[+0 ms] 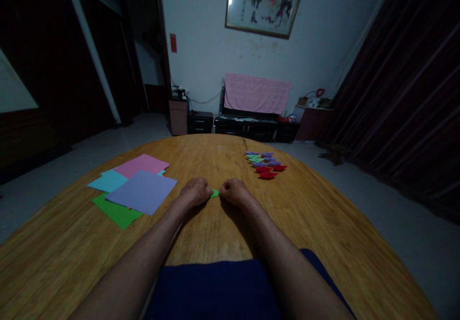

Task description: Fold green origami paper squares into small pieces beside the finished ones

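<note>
A small piece of green folded paper (215,193) shows between my two hands, over the middle of the wooden table (215,234). My left hand (196,190) is closed on its left end, fingers curled in. On the opposite end, my right hand (234,190) pinches the paper in the same way. Most of the paper is hidden by my fingers, so its full shape cannot be made out.
Left of my hands lie loose sheets: purple (143,191), pink (143,165), light blue (108,182) and green (120,212). To the right stand several small folded paper boats, among them a red boat (268,176) and a purple boat (268,154).
</note>
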`<state>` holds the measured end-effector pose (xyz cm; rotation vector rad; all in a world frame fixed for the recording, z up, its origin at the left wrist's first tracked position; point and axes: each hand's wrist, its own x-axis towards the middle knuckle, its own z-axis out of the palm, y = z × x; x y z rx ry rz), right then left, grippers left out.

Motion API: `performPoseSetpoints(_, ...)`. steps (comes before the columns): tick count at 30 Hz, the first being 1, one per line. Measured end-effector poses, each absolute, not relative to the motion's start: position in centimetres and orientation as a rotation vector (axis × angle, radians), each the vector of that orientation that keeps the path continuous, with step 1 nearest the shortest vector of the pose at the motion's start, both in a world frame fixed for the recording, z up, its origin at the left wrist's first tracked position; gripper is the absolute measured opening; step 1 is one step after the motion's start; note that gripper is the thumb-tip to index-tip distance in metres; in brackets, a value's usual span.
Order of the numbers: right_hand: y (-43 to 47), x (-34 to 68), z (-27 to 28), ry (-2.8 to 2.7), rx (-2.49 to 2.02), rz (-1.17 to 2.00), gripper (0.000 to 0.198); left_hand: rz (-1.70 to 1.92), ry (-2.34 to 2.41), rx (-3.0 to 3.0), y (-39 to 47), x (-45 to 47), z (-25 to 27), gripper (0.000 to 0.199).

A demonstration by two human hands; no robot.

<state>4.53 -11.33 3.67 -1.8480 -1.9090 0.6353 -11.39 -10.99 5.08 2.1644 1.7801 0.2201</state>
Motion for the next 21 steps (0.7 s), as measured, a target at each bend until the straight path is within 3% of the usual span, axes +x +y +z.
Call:
performPoseSetpoints(4,-11.5,4.9,3.9,-1.881,-1.818,0.753,0.009,0.244,1.767,2.13,-11.1,-11.5,5.3,0.03)
performPoseSetpoints(11,-11.0,4.1,3.1,-1.94,-1.785,0.576,0.012,0.277,1.738,2.154,-10.7,-11.7,4.9,0.028)
performPoseSetpoints(21,-10.9,4.0,3.3,-1.964,-1.844,0.606,0.012,0.402,1.632,2.054,-10.1,-12.4,3.6,0.024)
